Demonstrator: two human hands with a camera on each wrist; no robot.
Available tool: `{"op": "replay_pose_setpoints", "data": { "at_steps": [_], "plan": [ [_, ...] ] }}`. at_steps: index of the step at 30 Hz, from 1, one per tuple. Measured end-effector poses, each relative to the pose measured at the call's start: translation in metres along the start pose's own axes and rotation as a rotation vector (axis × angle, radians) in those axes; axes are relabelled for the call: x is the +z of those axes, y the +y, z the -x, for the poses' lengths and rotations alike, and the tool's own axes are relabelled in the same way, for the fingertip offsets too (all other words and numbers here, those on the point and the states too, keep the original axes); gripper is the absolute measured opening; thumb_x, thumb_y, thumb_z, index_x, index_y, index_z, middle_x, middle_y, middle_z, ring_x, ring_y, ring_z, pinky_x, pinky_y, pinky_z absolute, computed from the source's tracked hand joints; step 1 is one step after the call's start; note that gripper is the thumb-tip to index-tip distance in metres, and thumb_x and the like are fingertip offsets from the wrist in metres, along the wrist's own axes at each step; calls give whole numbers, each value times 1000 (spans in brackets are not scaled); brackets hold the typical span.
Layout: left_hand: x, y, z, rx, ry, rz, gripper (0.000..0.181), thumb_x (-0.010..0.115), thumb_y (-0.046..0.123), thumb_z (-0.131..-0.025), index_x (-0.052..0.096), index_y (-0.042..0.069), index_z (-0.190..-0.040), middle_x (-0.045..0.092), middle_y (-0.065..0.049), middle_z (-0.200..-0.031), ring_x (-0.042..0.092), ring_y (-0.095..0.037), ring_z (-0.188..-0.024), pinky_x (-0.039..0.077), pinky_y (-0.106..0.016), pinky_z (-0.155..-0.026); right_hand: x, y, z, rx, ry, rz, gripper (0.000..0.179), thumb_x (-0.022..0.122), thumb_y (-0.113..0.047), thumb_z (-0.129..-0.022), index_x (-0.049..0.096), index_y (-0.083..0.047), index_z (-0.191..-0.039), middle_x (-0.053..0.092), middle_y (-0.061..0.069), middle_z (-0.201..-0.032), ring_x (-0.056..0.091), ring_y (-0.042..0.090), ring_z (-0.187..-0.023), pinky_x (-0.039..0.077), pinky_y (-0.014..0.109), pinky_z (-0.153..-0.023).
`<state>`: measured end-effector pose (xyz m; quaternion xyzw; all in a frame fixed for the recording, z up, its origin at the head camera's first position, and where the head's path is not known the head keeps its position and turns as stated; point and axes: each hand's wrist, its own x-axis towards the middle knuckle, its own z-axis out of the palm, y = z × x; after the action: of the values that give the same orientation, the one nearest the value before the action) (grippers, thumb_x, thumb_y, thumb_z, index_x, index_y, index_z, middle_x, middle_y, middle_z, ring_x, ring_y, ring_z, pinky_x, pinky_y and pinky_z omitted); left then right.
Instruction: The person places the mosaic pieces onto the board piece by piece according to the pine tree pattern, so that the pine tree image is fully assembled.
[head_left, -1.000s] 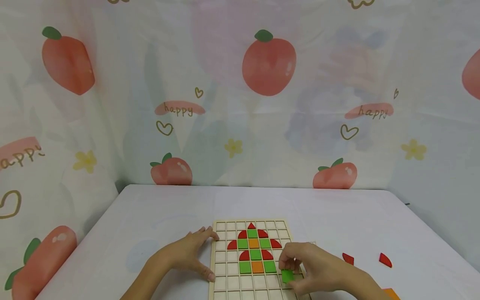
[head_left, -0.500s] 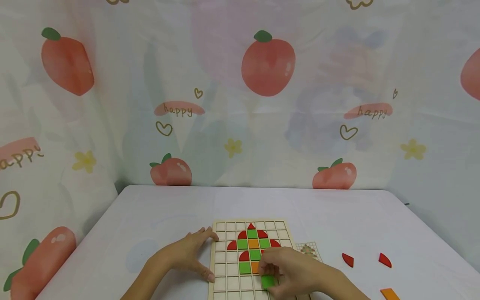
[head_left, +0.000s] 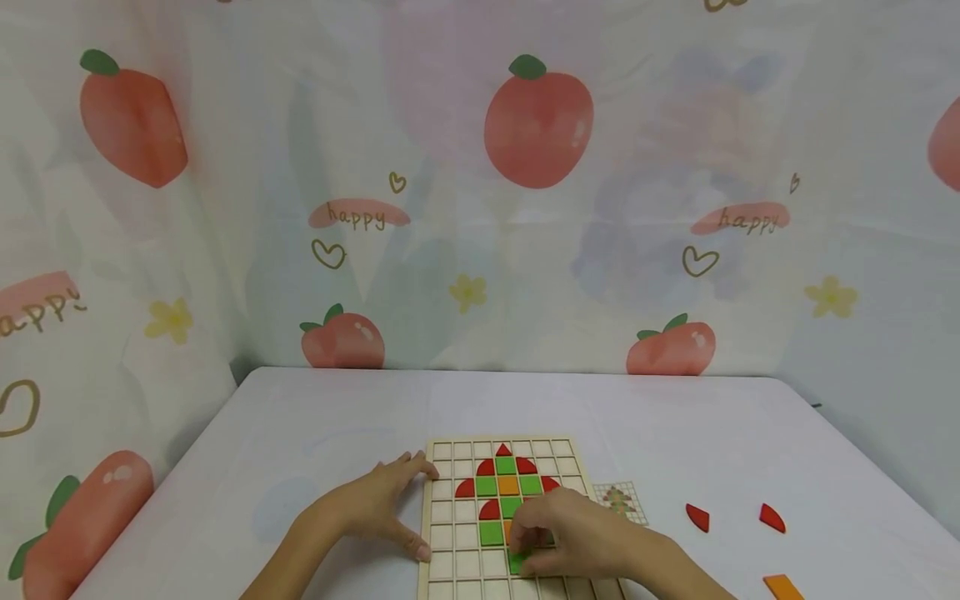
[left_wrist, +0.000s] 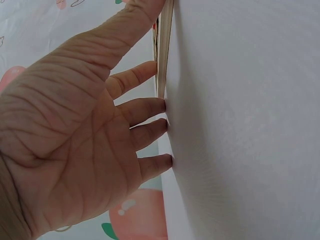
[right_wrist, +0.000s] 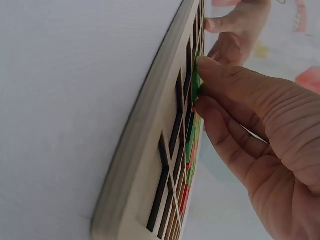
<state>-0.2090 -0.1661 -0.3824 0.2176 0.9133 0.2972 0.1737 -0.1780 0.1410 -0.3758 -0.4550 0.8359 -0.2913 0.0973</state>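
A wooden grid board (head_left: 465, 566) lies on the white table, with red, green and orange flat pieces set in a tree-like pattern. My right hand (head_left: 573, 533) pinches a green square tile (head_left: 516, 564) between thumb and fingers, in the row below the pattern's lowest row. In the right wrist view the green tile (right_wrist: 195, 82) is at the thumb tip, at the board's surface; whether it sits fully in a cell I cannot tell. My left hand (head_left: 367, 504) rests against the board's left edge, thumb and fingers spread. The left wrist view shows its fingertips (left_wrist: 161, 125) by that edge.
Right of the board lies a small printed pattern card (head_left: 621, 500), partly behind the right hand. Two red curved pieces (head_left: 697, 517) and an orange piece (head_left: 783, 587) lie farther right on the table. A patterned cloth (head_left: 540, 250) hangs behind the table.
My right hand has moved left across the board with the green tile, from the right-hand columns to below the orange tile's column. The left hand stays at the board's edge.
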Motion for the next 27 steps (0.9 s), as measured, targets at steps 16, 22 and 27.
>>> {"op": "replay_pose_setpoints", "data": {
  "at_steps": [16,22,27],
  "plan": [
    [0,1,-1,23,12,2,83,98,39,-64,52,25,-132,32,-22,-163,22,-47,-152,22,-71,-117,-10,12,47,-6,159,52,11,75,-24,-95,68,-22,-103,68,-15,-96,61,-1,-84,54,21,-70],
    [0,0,0,25,11,1,83,98,39,-64,52,24,-131,33,-22,-163,22,-48,-152,22,-72,-117,-19,23,76,5,231,46,14,76,-22,-94,67,-24,-104,68,-14,-95,61,1,-85,53,22,-70],
    [1,-2,0,34,11,9,83,98,38,-64,51,24,-131,33,-22,-163,22,-46,-153,20,-71,-118,-26,33,99,-2,295,69,19,78,-17,-93,65,-24,-105,68,-11,-94,62,2,-83,55,22,-69]
  ]
}}
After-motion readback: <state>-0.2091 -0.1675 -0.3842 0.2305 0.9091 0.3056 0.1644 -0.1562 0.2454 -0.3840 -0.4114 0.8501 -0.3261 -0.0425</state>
